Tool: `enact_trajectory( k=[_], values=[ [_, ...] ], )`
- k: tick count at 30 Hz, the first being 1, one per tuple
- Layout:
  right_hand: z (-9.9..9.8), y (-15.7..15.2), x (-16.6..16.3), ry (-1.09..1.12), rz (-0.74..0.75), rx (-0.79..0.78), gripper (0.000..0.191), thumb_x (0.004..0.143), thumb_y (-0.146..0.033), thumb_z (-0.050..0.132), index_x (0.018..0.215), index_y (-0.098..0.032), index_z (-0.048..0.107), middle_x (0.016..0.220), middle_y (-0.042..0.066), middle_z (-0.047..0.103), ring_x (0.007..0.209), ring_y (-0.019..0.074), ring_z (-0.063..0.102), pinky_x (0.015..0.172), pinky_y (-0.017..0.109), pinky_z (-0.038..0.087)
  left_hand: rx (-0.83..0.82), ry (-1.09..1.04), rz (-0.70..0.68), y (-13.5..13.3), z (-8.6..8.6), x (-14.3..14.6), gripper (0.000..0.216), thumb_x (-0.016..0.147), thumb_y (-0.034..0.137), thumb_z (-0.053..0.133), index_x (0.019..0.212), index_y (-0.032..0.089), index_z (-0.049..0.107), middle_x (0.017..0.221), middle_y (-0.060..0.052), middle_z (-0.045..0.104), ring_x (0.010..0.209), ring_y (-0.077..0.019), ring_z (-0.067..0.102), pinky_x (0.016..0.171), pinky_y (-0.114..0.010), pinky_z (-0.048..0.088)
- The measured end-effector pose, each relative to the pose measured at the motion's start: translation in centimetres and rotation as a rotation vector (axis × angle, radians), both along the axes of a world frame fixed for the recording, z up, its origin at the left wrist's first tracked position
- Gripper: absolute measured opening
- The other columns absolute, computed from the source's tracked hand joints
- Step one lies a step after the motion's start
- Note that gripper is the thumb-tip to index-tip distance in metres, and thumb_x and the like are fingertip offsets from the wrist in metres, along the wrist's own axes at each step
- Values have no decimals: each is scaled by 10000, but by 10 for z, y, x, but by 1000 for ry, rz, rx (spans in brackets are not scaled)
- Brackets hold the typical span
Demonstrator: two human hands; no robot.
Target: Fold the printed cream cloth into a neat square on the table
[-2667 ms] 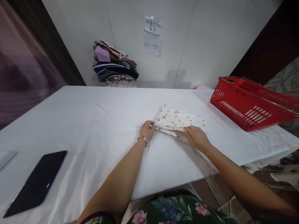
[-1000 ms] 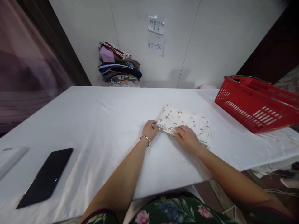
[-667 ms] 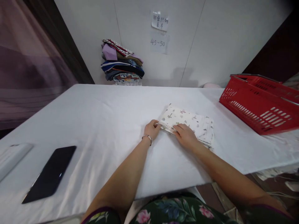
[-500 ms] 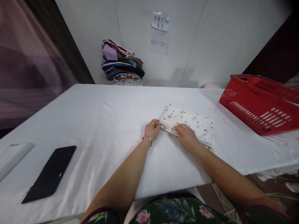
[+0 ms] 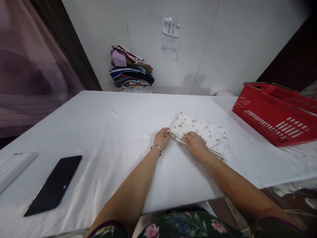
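A white cloth (image 5: 198,127) with small printed motifs lies folded in several layers on the white-covered table (image 5: 111,132). My left hand (image 5: 162,138) pinches the cloth's near left corner between thumb and fingers, a bracelet on its wrist. Along the near folded edge, my right hand (image 5: 195,142) rests on the cloth, its fingertips curled over the layers and gripping them. The right hand hides part of that edge.
A red plastic basket (image 5: 274,114) stands at the table's right side. A stack of folded fabrics (image 5: 132,69) sits beyond the far edge by the wall. A black tablet-like slab (image 5: 54,185) and a white box-like object (image 5: 15,168) lie at the left.
The view has shifted slightly, so the scene sits a little lower. My right fingers have slid slightly left along the cloth's edge; the left hand keeps its pinch on the corner.
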State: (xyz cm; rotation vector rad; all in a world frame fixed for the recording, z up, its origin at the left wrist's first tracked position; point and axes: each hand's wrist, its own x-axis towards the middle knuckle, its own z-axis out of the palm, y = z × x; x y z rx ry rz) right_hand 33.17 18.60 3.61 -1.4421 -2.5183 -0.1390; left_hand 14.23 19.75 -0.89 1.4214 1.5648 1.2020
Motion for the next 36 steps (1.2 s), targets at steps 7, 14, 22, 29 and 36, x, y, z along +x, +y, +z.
enact_trajectory(
  k=[7, 14, 22, 29, 36],
  values=[
    [0, -3, -2, -9, 10, 7, 266, 914, -300, 353, 930, -188, 593, 921, 80, 572, 871, 195, 502, 737, 298, 380, -56, 191, 69, 3, 2, 1, 245, 713, 202, 564, 952, 238, 600, 813, 15, 647, 701, -127, 571, 681, -254, 438],
    [-1, -7, -3, 30, 60, 20, 368, 844, -358, 480, 1167, -183, 495, 1084, 107, 552, 974, 234, 482, 797, 337, 386, -51, 56, 0, 2, 3, 0, 346, 723, 278, 568, 1067, 242, 570, 769, 21, 640, 649, -115, 571, 635, -241, 450],
    [1, -1, -26, 93, 92, 53, 467, 829, -326, 498, 1258, -175, 395, 1198, 125, 514, 1078, 254, 446, 839, 367, 372, -40, -151, -64, 4, -3, -1, 358, 723, 196, 476, 1061, 185, 593, 708, 16, 651, 548, -98, 540, 554, -223, 448],
    [0, 11, -46, 101, 67, 27, 341, 876, -313, 423, 1188, -176, 444, 1112, 116, 566, 1010, 238, 486, 808, 350, 371, -7, -31, 14, -2, 6, 1, 196, 737, 272, 534, 883, 213, 651, 785, 10, 664, 604, -105, 573, 599, -227, 463],
    [-5, 13, -48, 75, 58, 46, 327, 878, -290, 412, 1179, -171, 453, 1111, 118, 569, 995, 247, 488, 791, 346, 363, -18, 46, 53, -3, 11, 2, 126, 734, 249, 533, 776, 210, 646, 762, 13, 663, 654, -118, 580, 659, -240, 460]
  ],
)
